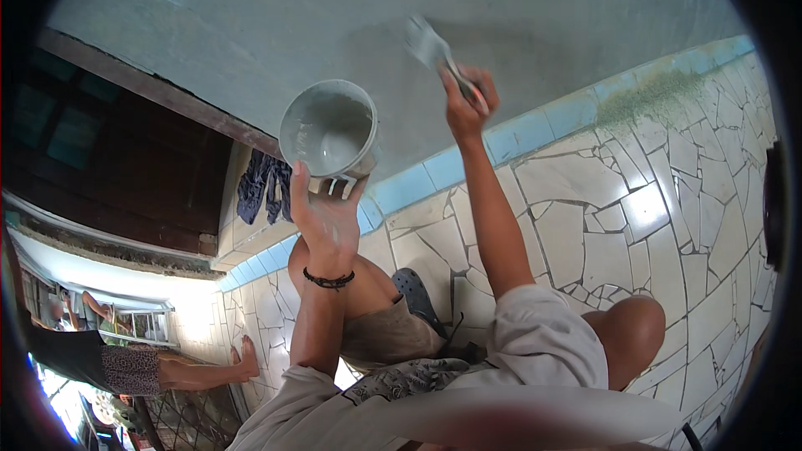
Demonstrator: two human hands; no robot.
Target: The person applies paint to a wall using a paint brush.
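My left hand [328,219] grips a round paint bucket [373,153] from below and its side, holding it tilted with its mouth toward me. Some pale grey paint [341,146] lies at the bottom, with smears up the inner wall. In my right hand [469,104] is a paintbrush [429,43], fingers closed round its handle. White paint coats the bristles, which are slightly blurred at the grey wall [251,25]; whether they touch it I cannot tell. A darker patch [518,58] spreads over the wall around the brush.
Light blue tiles [535,127] edge the foot of the wall above a broken-tile floor [576,242]. Dark crumpled cloth [266,188] hangs by a dark wooden door [125,150] at left. Another person's bare leg [205,373] shows at lower left.
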